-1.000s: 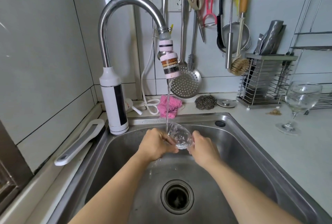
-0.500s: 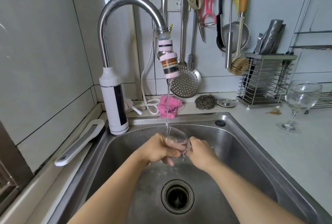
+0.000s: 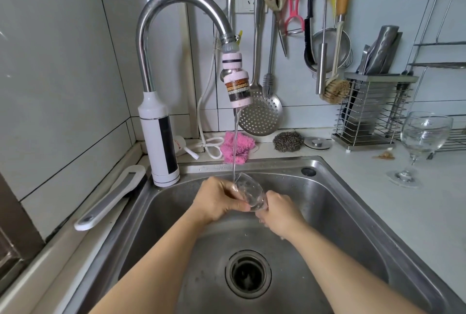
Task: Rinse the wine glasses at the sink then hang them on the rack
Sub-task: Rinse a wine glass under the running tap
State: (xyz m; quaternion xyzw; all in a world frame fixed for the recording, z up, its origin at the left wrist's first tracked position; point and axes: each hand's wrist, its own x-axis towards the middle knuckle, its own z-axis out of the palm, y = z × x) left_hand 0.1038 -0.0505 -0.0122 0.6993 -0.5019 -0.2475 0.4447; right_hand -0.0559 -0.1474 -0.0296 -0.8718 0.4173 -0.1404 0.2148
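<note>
A clear wine glass (image 3: 251, 192) is tilted over the steel sink (image 3: 348, 215), its rim up and to the left under the running water from the tap (image 3: 176, 6). My left hand (image 3: 218, 200) grips the bowl from the left, thumb on the glass. My right hand (image 3: 280, 213) holds the lower end of the bowl; the stem and foot are hidden by it. A second wine glass (image 3: 421, 142) stands upright on the counter at the right. A wire rack (image 3: 443, 44) shows at the far right edge.
A drain (image 3: 248, 273) lies in the sink floor. Behind the sink are a pink cloth (image 3: 238, 146), a steel scourer (image 3: 287, 141) and a knife holder (image 3: 373, 112). Utensils hang on the wall. A white handled tool (image 3: 111, 200) lies on the left ledge.
The glass has turned in my hands, its rim now tipped up and left into the stream. My hands have shifted slightly round the bowl.
</note>
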